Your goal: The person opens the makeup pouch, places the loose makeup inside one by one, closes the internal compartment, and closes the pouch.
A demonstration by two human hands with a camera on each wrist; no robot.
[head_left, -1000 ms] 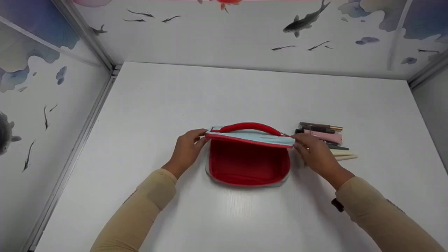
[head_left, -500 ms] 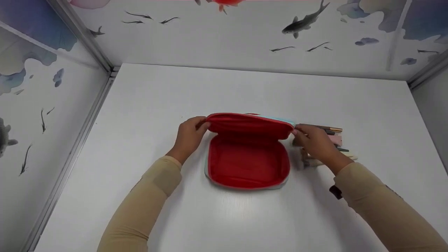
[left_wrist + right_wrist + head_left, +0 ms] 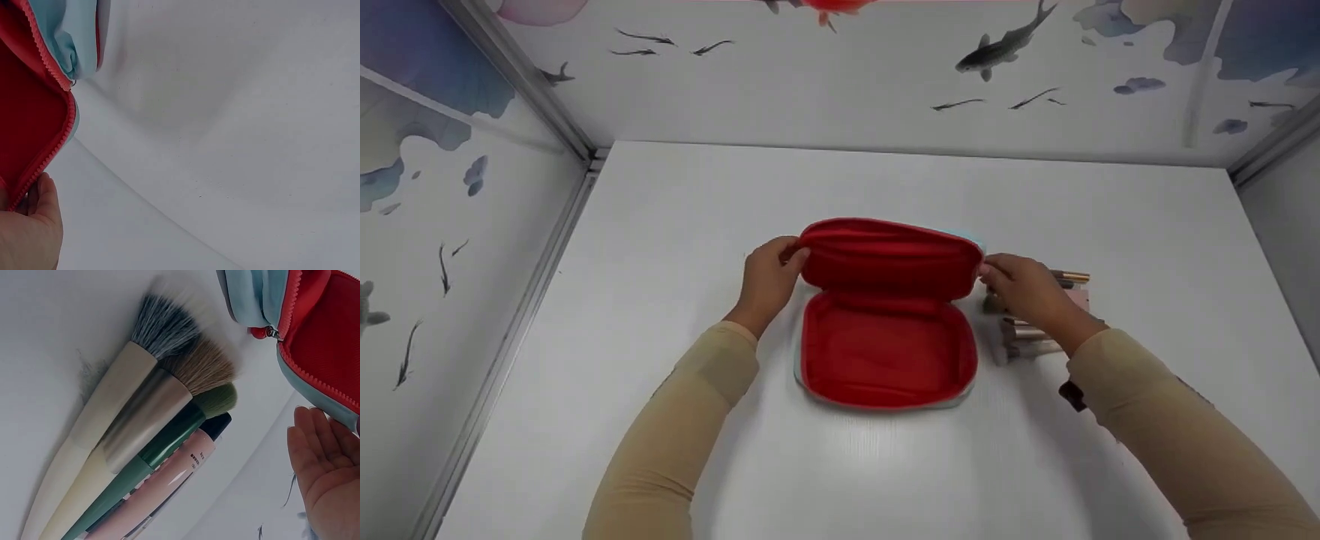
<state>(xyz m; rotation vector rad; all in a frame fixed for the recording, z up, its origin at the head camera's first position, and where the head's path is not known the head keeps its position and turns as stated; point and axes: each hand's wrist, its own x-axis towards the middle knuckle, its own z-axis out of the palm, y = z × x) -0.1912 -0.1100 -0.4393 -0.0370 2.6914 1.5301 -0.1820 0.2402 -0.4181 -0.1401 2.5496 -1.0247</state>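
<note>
A makeup bag [image 3: 889,349], pale blue outside with a red lining, lies unzipped on the white table. Its lid [image 3: 892,259] is tilted up and back, so the bare red inside shows. My left hand [image 3: 769,281] pinches the lid's left edge, thumb on the lining side; the left wrist view shows the same hand [image 3: 31,236] at the red zipper [image 3: 56,146]. At the lid's opposite edge, my right hand [image 3: 1027,289] grips the rim between thumb and fingers. A zipper pull with a red bead [image 3: 260,332] hangs near the hinge corner.
Beside the bag, partly under my right hand, lie several makeup brushes, among them a cream-handled brush [image 3: 115,391], a metal-ferruled brush [image 3: 149,419] and a green brush [image 3: 171,441]. A pink tube [image 3: 169,486] lies alongside. Fish-patterned panels [image 3: 810,97] border the table.
Both hands have swung the bag's lid up and away from me, from nearly flat over the base to leaning back. More of the red lining shows. The base has hardly shifted.
</note>
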